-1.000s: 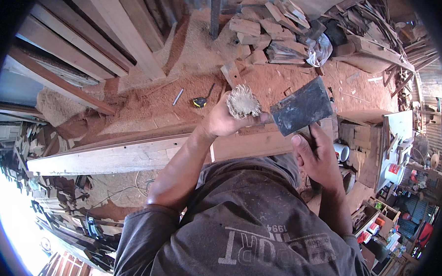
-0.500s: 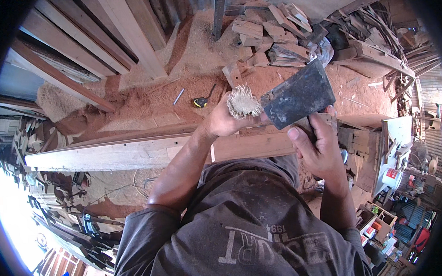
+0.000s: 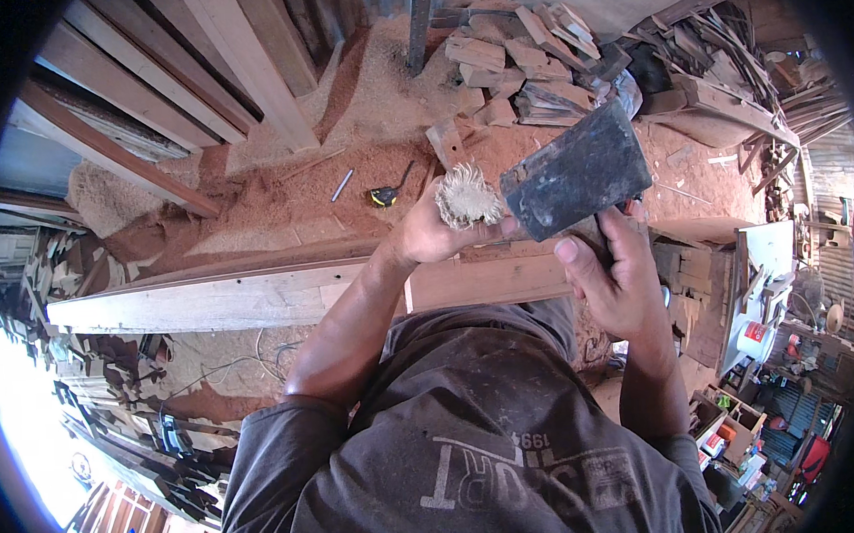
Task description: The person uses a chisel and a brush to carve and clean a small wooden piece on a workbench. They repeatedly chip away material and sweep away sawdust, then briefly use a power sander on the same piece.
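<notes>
So I've got a scuffed, near-black, blocky-headed hand tool (image 3: pixel 577 169) up in front of me, its short brown handle going down into my right hand (image 3: pixel 618 282). Can't tell what the head's made of, but I'd bet it's heavy and stiff, so the handle's the place to grab, close under the head. That's where my right hand is, thumb and forefinger pinched on it, other fingers mostly hidden. The head sits just above that hand, tilted.

Right beside its left edge is a pale, round wooden piece with a frayed end (image 3: pixel 469 196). Probably light, dry and shaggy on top, firmer lower down. My left hand (image 3: pixel 426 234) is curled round it just under the fringe. Can't tell if the two touch.

Under my arms there's a long, pale wooden beam (image 3: pixel 210 306), and past it, on the sawdust, a yellow-and-black tape measure (image 3: pixel 383 197) and a thin, pale stick-shaped thing (image 3: pixel 342 185).
</notes>
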{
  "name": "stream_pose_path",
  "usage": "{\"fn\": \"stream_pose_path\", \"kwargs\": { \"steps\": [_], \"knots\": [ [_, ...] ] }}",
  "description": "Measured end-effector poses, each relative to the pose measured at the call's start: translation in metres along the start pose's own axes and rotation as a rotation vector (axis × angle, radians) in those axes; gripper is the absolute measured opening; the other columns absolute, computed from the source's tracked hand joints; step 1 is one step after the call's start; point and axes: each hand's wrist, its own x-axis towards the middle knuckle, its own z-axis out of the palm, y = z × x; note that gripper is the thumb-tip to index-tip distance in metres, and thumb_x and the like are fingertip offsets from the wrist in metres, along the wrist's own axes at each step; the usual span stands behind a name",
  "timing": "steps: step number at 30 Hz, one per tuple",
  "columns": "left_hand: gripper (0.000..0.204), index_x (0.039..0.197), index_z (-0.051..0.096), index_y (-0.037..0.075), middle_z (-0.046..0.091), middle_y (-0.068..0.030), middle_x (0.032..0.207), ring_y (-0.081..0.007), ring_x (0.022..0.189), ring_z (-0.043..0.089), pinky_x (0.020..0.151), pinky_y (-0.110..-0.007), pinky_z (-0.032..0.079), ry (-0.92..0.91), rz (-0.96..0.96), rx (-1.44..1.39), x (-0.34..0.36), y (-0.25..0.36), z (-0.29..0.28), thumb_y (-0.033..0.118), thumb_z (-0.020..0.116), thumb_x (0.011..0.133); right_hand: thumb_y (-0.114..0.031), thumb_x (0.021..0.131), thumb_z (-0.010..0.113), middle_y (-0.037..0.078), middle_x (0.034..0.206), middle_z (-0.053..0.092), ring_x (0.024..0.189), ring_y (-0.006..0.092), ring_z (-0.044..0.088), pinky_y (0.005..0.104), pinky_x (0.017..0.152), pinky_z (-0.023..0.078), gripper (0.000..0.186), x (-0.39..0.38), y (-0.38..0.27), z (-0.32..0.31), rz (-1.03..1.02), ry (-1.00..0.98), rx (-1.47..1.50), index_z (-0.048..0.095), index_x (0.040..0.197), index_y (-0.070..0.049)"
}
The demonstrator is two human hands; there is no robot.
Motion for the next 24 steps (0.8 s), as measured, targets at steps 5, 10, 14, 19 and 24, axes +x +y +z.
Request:
{"fn": "stream_pose_path", "kwargs": {
  "steps": [5, 10, 14, 19, 24],
  "knots": [
    [0.027, 0.104, 0.072, 0.003, 0.077, -0.0068, 0.096, -0.0153, 0.091, 0.072, 0.085, -0.034, 0.058, 0.039, -0.017, 0.053, -0.001, -0.004, -0.001, 0.015, 0.087, 0.085, -0.034, 0.099, 0.075, 0.014, 0.097, 0.074, 0.090, 0.0249, 0.073, 0.0356, 0.081, 0.054, 0.041, 0.003, 0.000, -0.002, -0.023, 0.017, -0.081, 0.064, 0.119, 0.000],
    [0.030, 0.105, 0.071, 0.003, 0.077, -0.0061, 0.096, -0.0147, 0.091, 0.072, 0.085, -0.034, 0.058, 0.032, -0.016, -0.016, -0.003, -0.004, 0.000, 0.015, 0.088, 0.084, -0.035, 0.099, 0.075, 0.016, 0.099, 0.075, 0.092, 0.0279, 0.074, 0.0364, 0.082, 0.055, 0.043, 0.005, -0.006, 0.000, -0.018, 0.011, -0.035, 0.064, 0.122, -0.001],
    [0.028, 0.104, 0.070, 0.003, 0.077, -0.0056, 0.094, -0.0139, 0.091, 0.072, 0.084, -0.033, 0.057, 0.023, -0.011, -0.019, -0.003, -0.007, 0.002, 0.014, 0.087, 0.085, -0.035, 0.099, 0.074, 0.018, 0.099, 0.075, 0.090, 0.0341, 0.074, 0.0378, 0.081, 0.056, 0.044, 0.011, -0.009, -0.004, -0.036, 0.006, -0.130, 0.063, 0.125, -0.001],
    [0.026, 0.099, 0.070, 0.004, 0.076, -0.0043, 0.091, -0.0131, 0.085, 0.070, 0.079, -0.032, 0.055, 0.061, -0.004, -0.131, -0.011, -0.005, 0.006, 0.012, 0.089, 0.084, -0.036, 0.099, 0.073, 0.020, 0.093, 0.072, 0.086, 0.0406, 0.072, 0.0412, 0.076, 0.055, 0.043, 0.020, -0.037, -0.015, -0.107, 0.107, -0.130, 0.065, 0.123, -0.001],
    [0.032, 0.102, 0.068, 0.005, 0.073, -0.0026, 0.087, -0.0129, 0.082, 0.067, 0.076, -0.032, 0.054, 0.098, -0.137, 0.019, -0.010, 0.003, 0.010, 0.012, 0.091, 0.082, -0.038, 0.099, 0.074, 0.021, 0.095, 0.071, 0.088, 0.0401, 0.071, 0.0421, 0.077, 0.054, 0.043, 0.041, -0.054, -0.042, -0.426, 0.211, -0.205, 0.068, 0.120, -0.002]
  ]
}}
